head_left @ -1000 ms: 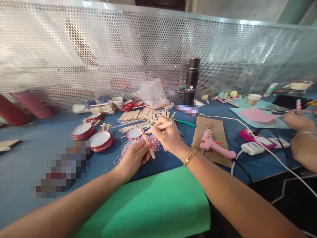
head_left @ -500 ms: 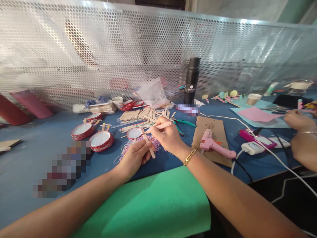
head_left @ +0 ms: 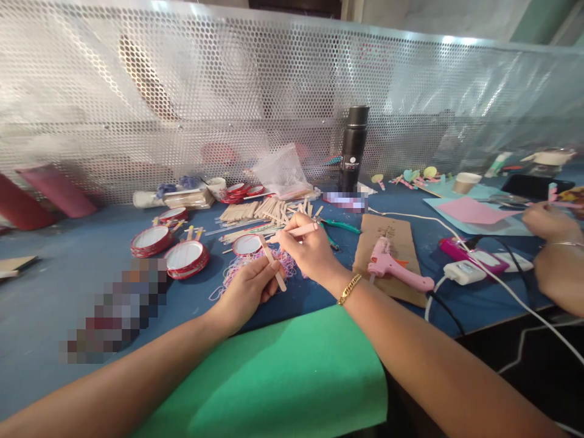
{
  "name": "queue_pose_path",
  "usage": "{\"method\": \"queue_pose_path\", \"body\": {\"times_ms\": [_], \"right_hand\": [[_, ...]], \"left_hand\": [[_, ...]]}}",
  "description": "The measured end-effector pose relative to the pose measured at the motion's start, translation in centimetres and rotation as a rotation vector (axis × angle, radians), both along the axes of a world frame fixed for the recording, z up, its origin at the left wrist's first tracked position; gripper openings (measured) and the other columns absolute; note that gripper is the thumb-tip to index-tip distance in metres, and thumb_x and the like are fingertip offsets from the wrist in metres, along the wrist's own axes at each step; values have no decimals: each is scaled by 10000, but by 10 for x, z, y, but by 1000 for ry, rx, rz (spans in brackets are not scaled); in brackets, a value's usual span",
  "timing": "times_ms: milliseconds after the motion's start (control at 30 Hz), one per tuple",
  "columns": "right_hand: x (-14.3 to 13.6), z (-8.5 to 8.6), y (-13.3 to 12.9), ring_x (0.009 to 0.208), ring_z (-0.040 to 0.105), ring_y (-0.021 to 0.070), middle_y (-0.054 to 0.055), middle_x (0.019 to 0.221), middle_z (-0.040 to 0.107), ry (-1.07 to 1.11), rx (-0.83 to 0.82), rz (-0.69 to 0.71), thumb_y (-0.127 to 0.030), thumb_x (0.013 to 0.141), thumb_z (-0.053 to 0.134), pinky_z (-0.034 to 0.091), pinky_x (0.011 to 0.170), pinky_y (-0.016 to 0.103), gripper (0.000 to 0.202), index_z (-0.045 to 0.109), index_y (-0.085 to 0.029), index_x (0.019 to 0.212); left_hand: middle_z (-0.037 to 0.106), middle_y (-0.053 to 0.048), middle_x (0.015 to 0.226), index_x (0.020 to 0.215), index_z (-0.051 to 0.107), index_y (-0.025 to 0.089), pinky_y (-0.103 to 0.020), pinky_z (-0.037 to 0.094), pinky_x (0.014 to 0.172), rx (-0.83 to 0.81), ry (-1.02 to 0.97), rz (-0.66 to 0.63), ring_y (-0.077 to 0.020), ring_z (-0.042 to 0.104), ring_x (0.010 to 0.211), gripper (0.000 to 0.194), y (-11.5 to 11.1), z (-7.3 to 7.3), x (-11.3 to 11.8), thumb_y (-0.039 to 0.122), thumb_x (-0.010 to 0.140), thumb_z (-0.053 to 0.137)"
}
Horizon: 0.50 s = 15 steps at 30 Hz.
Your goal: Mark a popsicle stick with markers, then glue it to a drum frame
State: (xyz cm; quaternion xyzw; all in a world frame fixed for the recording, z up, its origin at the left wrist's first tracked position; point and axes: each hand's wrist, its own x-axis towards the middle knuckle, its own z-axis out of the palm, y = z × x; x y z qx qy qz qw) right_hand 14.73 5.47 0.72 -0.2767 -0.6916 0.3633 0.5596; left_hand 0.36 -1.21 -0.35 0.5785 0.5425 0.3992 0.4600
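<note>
My left hand (head_left: 253,281) grips a flat wooden stick (head_left: 274,266) that slants down to the right between thumb and fingers. In my right hand (head_left: 306,246) is a slim pale pink pen-like tool (head_left: 297,232), its tip close to the top end of the stick. Beneath the hands lies a tangle of pink and purple bands (head_left: 228,277), with a round red-rimmed white piece (head_left: 247,244) just behind. A pile of wooden sticks (head_left: 255,212) spreads beyond my right hand, beside green-handled pliers (head_left: 342,226).
Several small red drums (head_left: 186,258) stand at left. A pink glue gun (head_left: 392,267) rests on cardboard (head_left: 365,237) at right, with a white cable (head_left: 490,277). Behind stands a black bottle (head_left: 353,152). Another person's hand (head_left: 552,222) is at far right. Green sheet (head_left: 283,377) in front.
My right hand and the pen-like tool have shifted very slightly to the right. My left hand and the stick look unmoved.
</note>
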Motion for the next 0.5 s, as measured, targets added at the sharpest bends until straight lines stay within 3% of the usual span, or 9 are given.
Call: {"method": "queue_pose_path", "body": {"times_ms": [500], "right_hand": [[1,1,0,563,493,113,-51,615,523,-31,4,-5,-216,809,605,378,544,255,181,490,-215,670]], "left_hand": [[461,67,502,722,563,182,-226,233,446,-9,-13,-3,-78,345,440,399,1,-2,-1,548,879,549]]}}
